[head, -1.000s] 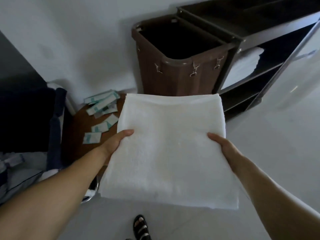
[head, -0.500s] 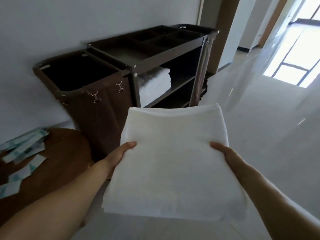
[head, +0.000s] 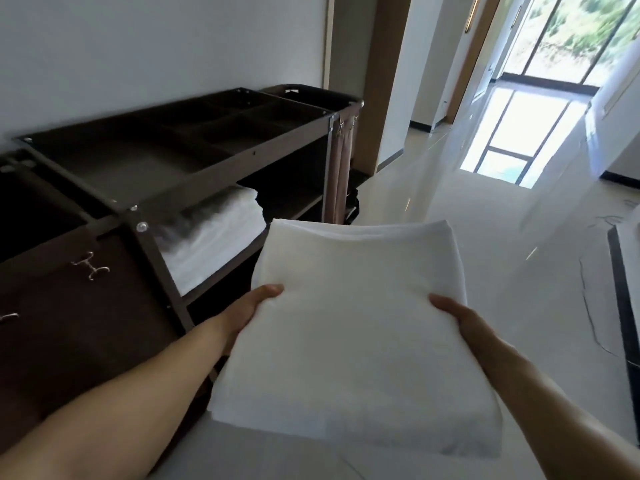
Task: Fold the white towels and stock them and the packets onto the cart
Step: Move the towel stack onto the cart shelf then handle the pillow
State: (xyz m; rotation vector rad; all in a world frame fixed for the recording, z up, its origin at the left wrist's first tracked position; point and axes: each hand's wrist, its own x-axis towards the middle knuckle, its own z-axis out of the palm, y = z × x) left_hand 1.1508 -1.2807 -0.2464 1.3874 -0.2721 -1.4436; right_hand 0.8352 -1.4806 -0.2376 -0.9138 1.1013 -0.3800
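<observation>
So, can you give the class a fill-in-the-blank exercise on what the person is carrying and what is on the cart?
1. The left hand and the right hand hold one folded towel, coloured ____.
2. On top of the towel, only each hand's ____ shows.
3. A stack of folded ____ lies on a shelf of the cart.
4. The bag hanging at the cart's near end is ____.

Missing words: white; thumb; towels; brown.

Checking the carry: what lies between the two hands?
A folded towel, held at its sides by the left hand and right hand, thumbs on top. Head view.
</observation>
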